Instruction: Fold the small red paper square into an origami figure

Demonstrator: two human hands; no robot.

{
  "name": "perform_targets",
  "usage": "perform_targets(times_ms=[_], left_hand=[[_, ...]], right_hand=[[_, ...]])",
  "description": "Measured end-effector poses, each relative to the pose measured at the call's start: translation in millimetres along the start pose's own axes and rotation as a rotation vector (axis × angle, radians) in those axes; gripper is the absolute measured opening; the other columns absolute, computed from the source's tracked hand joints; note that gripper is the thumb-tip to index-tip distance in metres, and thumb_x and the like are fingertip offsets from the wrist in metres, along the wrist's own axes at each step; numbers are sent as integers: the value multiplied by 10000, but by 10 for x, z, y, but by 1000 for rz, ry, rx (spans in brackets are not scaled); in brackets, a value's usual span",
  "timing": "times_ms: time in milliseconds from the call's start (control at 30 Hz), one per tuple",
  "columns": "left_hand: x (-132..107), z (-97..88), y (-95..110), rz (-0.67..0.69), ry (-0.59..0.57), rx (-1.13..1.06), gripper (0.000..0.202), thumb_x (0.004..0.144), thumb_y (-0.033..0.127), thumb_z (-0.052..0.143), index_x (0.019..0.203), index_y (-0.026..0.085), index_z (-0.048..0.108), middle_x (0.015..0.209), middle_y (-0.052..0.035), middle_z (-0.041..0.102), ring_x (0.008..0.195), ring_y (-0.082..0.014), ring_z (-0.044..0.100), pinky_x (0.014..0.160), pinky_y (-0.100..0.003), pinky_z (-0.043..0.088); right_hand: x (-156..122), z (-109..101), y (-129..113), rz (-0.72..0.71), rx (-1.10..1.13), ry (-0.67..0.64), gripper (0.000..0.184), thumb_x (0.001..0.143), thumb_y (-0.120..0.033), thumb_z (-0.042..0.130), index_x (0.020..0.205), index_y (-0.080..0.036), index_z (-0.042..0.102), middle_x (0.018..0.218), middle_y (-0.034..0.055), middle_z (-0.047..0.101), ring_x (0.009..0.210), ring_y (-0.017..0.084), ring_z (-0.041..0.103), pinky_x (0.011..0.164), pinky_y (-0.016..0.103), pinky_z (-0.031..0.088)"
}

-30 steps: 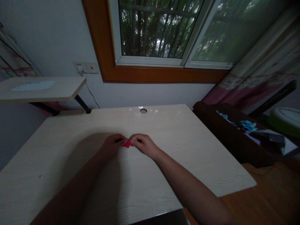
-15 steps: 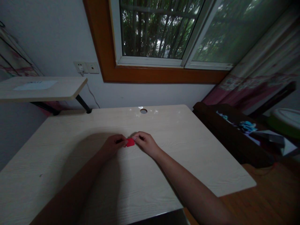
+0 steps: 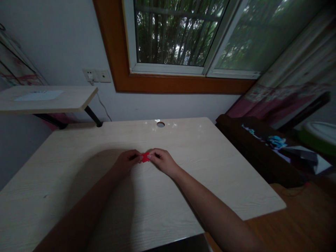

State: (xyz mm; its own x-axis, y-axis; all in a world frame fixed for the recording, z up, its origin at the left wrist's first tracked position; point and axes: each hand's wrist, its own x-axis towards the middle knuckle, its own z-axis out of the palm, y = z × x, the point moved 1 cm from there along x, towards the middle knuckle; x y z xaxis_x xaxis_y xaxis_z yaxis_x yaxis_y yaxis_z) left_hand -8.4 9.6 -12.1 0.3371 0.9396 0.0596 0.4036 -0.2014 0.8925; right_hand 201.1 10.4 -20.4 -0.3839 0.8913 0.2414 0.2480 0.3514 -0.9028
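A small, flat red piece, seemingly paper [image 3: 145, 157], is pinched between both hands over the middle of the desk [image 3: 183, 196]. My left hand [image 3: 127, 161] is closed on its left edge, thumb and fingertips together. From the other side, my right hand [image 3: 164, 161] grips its right part with the thumb on top. The fingers cover both ends of the red piece, and any folds are too small to make out.
A raised shelf [image 3: 89, 99] with a white sheet [image 3: 39, 95] stands at the back left. A round cable hole [image 3: 160, 124] lies near the desk's back edge. At the right is a dark brown bench [image 3: 236, 140] with items on it. A dark object [image 3: 183, 245] sits at the front edge.
My right thumb and fingers have shifted slightly left and now cover more of the red piece's right side. My left hand has hardly moved.
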Motion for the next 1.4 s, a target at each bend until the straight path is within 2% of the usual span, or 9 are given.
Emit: perform_targets(times_ms=[333, 467, 633, 833, 1067, 1200, 1400], left_hand=[[-11, 40, -26, -78, 83, -137, 206, 786, 362, 694, 893, 187, 704, 802, -21, 740, 759, -173, 668, 716, -263, 502], [-13, 48, -13, -84, 87, -145, 238, 789, 400, 689, 885, 182, 692, 803, -29, 742, 761, -182, 678, 727, -280, 519], [-20, 52, 29, -62, 53, -159, 276, 802, 391, 664, 968, 173, 693, 860, -49, 752, 803, -194, 687, 764, -300, 527], [-15, 53, 19, -33, 16, -107, 270, 837, 417, 620, 877, 168, 716, 811, -39, 734, 769, -174, 660, 739, -270, 505], [-16, 56, 21, -41, 40, -96, 255, 833, 402, 622, 824, 162, 706, 761, -26, 712, 740, -166, 640, 722, -258, 491], [-25, 43, 47, -49, 87, -86, 272, 842, 415, 608, 852, 165, 716, 760, -21, 708, 733, -163, 633, 710, -252, 489], [-29, 40, 82, -53, 117, -75, 268, 835, 414, 612, 825, 168, 715, 744, -18, 704, 721, -160, 626, 701, -249, 487]], right_hand=[[-14, 1, -5, -15, -55, 31, 257, 923, -405, 594, 865, -184, 710, 806, 26, 695, 717, 141, 596, 679, 242, 438], [-23, 1, 7, -38, -88, 52, 252, 935, -402, 581, 870, -190, 700, 814, 31, 686, 749, 152, 609, 708, 253, 445], [-30, -4, 2, -76, -138, 75, 254, 944, -407, 570, 853, -198, 684, 808, 31, 666, 760, 160, 612, 732, 266, 447], [-37, 0, -14, -90, -163, 74, 233, 943, -391, 578, 851, -200, 675, 821, 32, 665, 783, 162, 610, 753, 269, 445], [-48, -1, -15, -96, -155, 97, 229, 932, -401, 592, 877, -203, 695, 840, 39, 682, 805, 167, 619, 769, 273, 454], [-44, -3, 25, -37, -92, 138, 221, 888, -410, 646, 903, -201, 716, 860, 43, 701, 787, 169, 624, 739, 268, 462], [-41, 2, 55, 40, -7, 82, 258, 874, -438, 643, 894, -195, 727, 828, 37, 705, 742, 159, 611, 689, 259, 456]])
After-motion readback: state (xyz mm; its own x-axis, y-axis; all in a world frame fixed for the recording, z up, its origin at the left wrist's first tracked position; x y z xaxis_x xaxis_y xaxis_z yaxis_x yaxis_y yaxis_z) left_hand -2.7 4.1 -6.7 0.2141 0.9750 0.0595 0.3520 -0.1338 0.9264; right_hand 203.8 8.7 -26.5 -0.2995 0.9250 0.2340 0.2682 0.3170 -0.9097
